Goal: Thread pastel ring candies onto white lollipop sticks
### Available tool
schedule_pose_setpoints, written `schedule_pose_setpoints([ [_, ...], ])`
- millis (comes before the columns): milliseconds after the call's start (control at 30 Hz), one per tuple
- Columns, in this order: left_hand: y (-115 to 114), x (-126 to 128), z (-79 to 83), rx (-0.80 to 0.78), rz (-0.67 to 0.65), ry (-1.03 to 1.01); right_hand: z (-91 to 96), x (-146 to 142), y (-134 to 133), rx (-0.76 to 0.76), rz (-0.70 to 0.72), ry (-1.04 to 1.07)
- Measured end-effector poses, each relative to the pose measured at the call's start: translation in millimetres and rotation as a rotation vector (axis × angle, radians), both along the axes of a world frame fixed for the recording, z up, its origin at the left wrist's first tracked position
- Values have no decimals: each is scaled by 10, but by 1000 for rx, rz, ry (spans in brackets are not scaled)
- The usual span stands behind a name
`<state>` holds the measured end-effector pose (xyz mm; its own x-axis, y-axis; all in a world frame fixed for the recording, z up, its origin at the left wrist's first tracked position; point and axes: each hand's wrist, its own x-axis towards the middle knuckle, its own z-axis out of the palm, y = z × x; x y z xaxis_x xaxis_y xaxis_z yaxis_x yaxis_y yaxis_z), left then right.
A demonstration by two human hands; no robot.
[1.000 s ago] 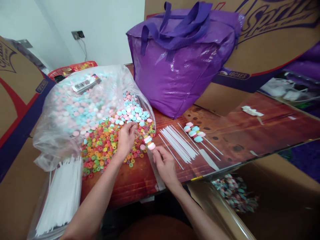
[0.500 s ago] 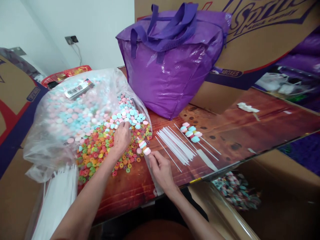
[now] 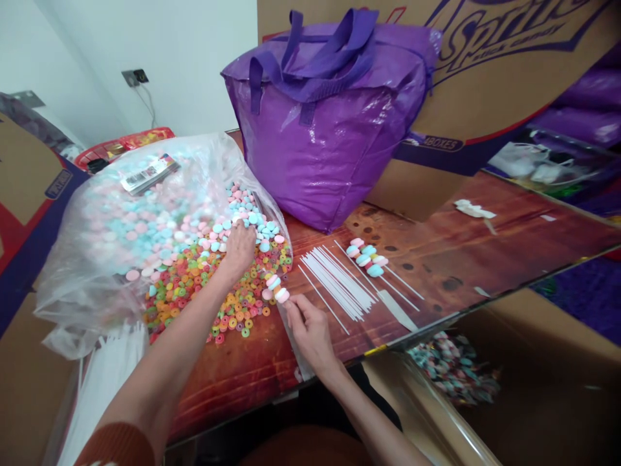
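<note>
My right hand (image 3: 309, 330) pinches the near end of a candy stick (image 3: 274, 285) threaded with pink, white, blue and orange sweets. My left hand (image 3: 240, 249) is curled down at the edge of the pastel disc candies (image 3: 264, 234), its fingertips hidden behind the knuckles. Below and around its wrist spread the fruit-coloured ring gummies (image 3: 237, 314). Right of my right hand lies a row of bare white sticks (image 3: 337, 281). Beyond them are finished-looking candy sticks (image 3: 367, 257) with pastel discs at their far ends.
A clear plastic bag (image 3: 97, 226) of pastel candies covers the table's left, a label pack (image 3: 149, 173) on top. More white sticks (image 3: 104, 388) stand at lower left. A purple bag (image 3: 320, 129) and large carton (image 3: 485, 97) rise behind. An open box (image 3: 528, 362) sits below the table's right edge.
My left hand has shifted slightly up among the pastel discs. My right hand still holds the candy stick. The whole view has shifted a little left.
</note>
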<state>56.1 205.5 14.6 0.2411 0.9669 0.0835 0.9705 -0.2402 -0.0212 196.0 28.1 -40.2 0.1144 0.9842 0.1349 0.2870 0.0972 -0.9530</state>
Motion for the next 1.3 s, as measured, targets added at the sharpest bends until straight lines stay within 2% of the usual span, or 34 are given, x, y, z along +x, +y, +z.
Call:
schedule_pose_setpoints([
  [200,-47,17,-27,75,78,-72,6,-2,1,18,0,-5],
  [333,-184,-110,50,82,102,-298,-4,-6,2,24,-8,9],
  [400,-345,-207,65,14,118,-481,-9,-7,2,20,-19,13],
  [500,-675,-341,23,-155,72,-709,-8,-7,-1,11,-32,0],
  [633,-1036,-423,-64,-285,23,-731,3,-12,-4,16,-23,-22],
  [767,-1138,-448,-75,-358,40,-771,7,-22,-7,32,-34,-27],
  [967,-1150,-452,-68,-416,51,-1010,-10,-24,-7,39,-40,-39],
  [1300,-1060,-383,-86,-344,-1,-707,-16,-19,-8,37,-32,-40],
])
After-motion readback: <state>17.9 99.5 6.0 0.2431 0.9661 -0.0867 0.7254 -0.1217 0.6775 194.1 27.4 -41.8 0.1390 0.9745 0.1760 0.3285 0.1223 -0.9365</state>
